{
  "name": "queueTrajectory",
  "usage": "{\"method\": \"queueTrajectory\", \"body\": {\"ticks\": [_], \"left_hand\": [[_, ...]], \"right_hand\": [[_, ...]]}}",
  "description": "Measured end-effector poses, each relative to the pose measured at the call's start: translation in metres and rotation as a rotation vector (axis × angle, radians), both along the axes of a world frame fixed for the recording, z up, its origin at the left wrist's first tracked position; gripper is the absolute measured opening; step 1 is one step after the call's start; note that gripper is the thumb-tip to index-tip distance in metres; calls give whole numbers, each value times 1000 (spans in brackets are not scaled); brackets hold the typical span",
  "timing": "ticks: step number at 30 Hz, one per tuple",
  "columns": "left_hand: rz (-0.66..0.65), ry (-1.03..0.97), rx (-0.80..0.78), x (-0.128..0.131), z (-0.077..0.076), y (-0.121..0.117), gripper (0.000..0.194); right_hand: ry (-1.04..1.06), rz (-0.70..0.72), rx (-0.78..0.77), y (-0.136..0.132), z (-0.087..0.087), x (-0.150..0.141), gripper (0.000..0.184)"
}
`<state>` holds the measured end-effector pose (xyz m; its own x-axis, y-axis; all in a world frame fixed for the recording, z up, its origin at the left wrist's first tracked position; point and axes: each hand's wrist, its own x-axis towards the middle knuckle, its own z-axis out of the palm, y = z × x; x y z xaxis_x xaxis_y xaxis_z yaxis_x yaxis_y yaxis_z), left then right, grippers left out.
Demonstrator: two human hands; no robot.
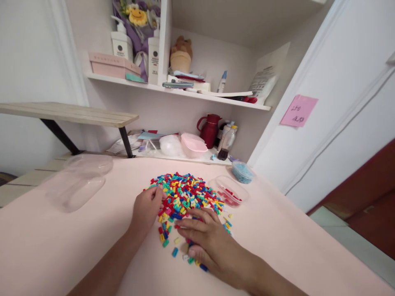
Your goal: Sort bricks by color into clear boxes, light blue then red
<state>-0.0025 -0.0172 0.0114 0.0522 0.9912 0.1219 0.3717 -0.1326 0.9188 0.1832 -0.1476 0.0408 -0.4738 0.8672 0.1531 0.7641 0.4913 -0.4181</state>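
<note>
A heap of small toy building bricks [188, 191] in red, yellow, green, blue and white spreads over the pink tabletop. My left hand [148, 204] rests at the heap's left edge with its fingers curled in; whatever they hold is hidden. Over the near side of the heap lies my right hand [205, 236], palm down, fingers stretched out and slightly apart. A red brick [177, 226] shows at its fingertips, and a few loose bricks lie around its thumb. Right of the heap, a clear plastic container [240, 191] holds only red bricks.
A lidded clear tub [242, 172] of light blue pieces stands at the back right. Empty clear containers [82, 191] sit at the left. Behind are a pink bowl [194, 144], a red jug [210, 130], bottles [227, 144] and a wooden riser [77, 115].
</note>
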Motion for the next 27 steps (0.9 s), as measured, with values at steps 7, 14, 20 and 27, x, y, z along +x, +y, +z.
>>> {"method": "queueTrajectory", "body": {"ticks": [7, 14, 20, 27], "left_hand": [[21, 29, -9, 0, 7, -2, 35], [56, 71, -59, -2, 11, 2, 36], [68, 133, -53, -4, 8, 6, 32], [67, 161, -46, -6, 7, 9, 33]], "right_hand": [[57, -130, 228, 8, 4, 37, 42], [192, -619, 554, 19, 13, 100, 37], [237, -755, 504, 22, 4, 100, 30], [186, -532, 238, 10, 14, 71, 24]]}}
